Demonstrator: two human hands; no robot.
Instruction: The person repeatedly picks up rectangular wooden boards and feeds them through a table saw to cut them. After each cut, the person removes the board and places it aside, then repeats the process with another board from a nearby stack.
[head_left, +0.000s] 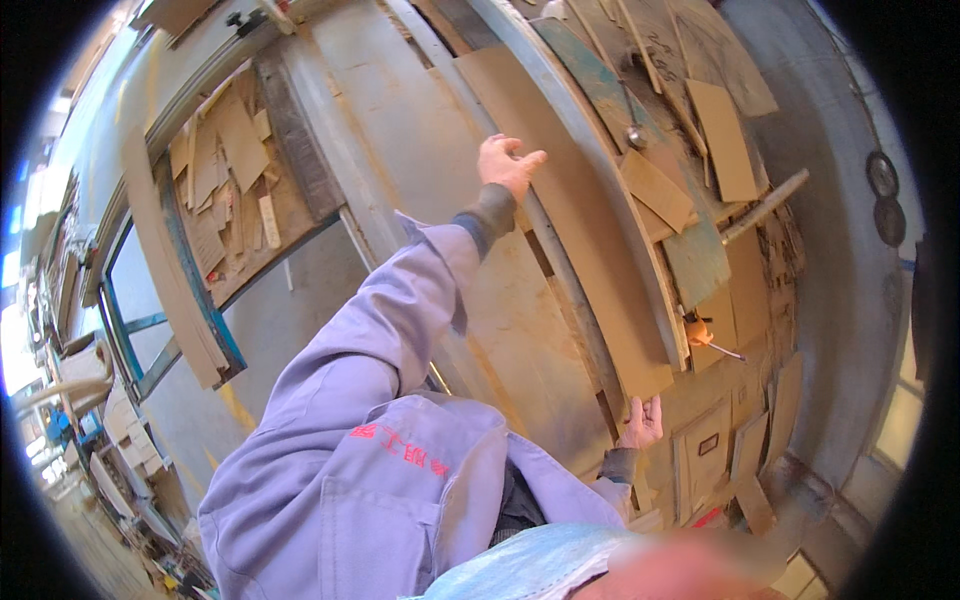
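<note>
A long brown board lies flat against a straight metal fence on the worktable. My left hand reaches far out over the board's left edge, thumb and fingers apart and curved, with nothing visible between them. At the board's near end, my right hand has its fingertips on the end edge, pinching it; the underside of that grip is hidden. Both arms wear lilac work sleeves with dark cuffs.
Beyond the fence lie offcuts, sticks, a ball-ended metal rod and an orange item. Scrap pieces fill a framed opening at left. More boards lean at lower right. A grey wall stands at right.
</note>
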